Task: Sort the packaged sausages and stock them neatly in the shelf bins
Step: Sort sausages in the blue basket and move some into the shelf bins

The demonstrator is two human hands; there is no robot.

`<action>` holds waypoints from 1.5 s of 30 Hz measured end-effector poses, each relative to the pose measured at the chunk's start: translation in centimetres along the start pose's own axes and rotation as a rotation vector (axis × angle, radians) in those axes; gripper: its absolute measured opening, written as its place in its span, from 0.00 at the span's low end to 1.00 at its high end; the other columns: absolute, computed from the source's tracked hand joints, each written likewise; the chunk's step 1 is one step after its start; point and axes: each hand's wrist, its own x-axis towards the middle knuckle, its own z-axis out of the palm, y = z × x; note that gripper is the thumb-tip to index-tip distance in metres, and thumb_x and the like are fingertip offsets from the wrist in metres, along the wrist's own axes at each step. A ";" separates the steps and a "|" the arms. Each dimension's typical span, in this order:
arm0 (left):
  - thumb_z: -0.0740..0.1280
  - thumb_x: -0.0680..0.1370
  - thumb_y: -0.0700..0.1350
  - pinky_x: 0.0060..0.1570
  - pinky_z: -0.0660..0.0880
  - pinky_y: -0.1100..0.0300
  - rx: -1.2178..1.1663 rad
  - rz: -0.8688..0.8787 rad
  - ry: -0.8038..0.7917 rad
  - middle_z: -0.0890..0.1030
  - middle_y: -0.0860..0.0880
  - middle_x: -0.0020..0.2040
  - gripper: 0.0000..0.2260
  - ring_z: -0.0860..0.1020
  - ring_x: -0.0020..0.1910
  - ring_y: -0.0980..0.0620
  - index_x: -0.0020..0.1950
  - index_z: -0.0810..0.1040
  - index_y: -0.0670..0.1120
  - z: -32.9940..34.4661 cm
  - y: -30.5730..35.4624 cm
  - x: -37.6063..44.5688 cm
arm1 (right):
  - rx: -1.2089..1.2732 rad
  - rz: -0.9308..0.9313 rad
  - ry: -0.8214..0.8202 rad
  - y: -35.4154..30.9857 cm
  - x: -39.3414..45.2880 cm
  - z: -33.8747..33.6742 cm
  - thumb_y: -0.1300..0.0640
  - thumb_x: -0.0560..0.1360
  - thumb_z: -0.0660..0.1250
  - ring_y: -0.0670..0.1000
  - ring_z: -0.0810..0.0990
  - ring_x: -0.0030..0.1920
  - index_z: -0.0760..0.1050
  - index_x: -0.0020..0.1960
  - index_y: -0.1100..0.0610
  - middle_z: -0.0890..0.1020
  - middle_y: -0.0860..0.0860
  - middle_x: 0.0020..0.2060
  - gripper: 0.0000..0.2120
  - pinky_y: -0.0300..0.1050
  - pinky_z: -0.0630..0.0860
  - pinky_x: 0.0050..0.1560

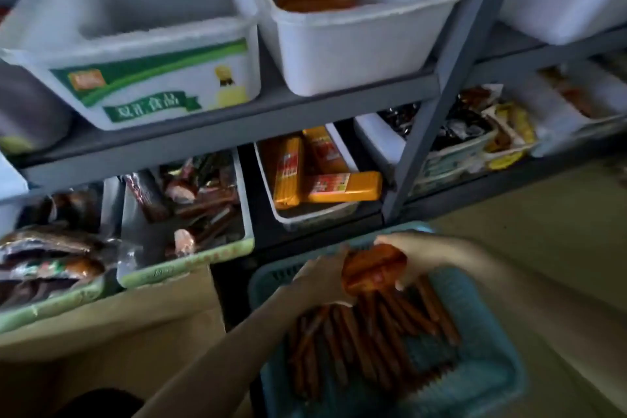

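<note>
Both hands, left hand (320, 276) and right hand (405, 256), grip an orange sausage bundle (371, 270) above the blue basket (488, 366).

Grey metal shelf (237, 119): white bins (356, 54) on upper tier, green-rimmed bins (190, 261) on lower. Floor (543, 231): blue basket (488, 349), cardboard box (135, 332) beside it.

Brown cardboard box (135, 326), lower left

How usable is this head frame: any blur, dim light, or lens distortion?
Head view: dim, flat lighting; motion blur softens both hands, left hand and right hand, and the orange sausage bundle they hold; wide-angle distortion tilts the shelf post; the bin label is barely legible.
</note>
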 end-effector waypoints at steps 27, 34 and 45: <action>0.53 0.70 0.64 0.65 0.62 0.54 0.197 -0.030 0.792 0.68 0.42 0.70 0.36 0.67 0.69 0.43 0.73 0.60 0.44 -37.6 3.3 0.9 | -0.359 -0.137 0.605 -12.5 -1.9 -32.7 0.44 0.67 0.74 0.50 0.71 0.63 0.66 0.69 0.52 0.70 0.49 0.63 0.35 0.49 0.70 0.64; 0.47 0.66 0.60 0.63 0.58 0.57 0.192 -0.045 0.747 0.72 0.44 0.66 0.34 0.67 0.68 0.45 0.68 0.64 0.47 -37.3 2.4 1.6 | -0.184 0.032 0.445 -10.6 5.3 -38.2 0.52 0.66 0.77 0.54 0.73 0.64 0.64 0.72 0.52 0.73 0.52 0.66 0.38 0.48 0.75 0.56; 0.50 0.69 0.57 0.61 0.59 0.57 0.135 0.023 0.811 0.76 0.45 0.59 0.27 0.70 0.63 0.45 0.64 0.65 0.46 -37.1 2.1 2.0 | -0.405 0.140 0.641 -12.8 4.4 -36.6 0.49 0.64 0.76 0.54 0.78 0.53 0.71 0.57 0.54 0.77 0.53 0.52 0.25 0.50 0.76 0.55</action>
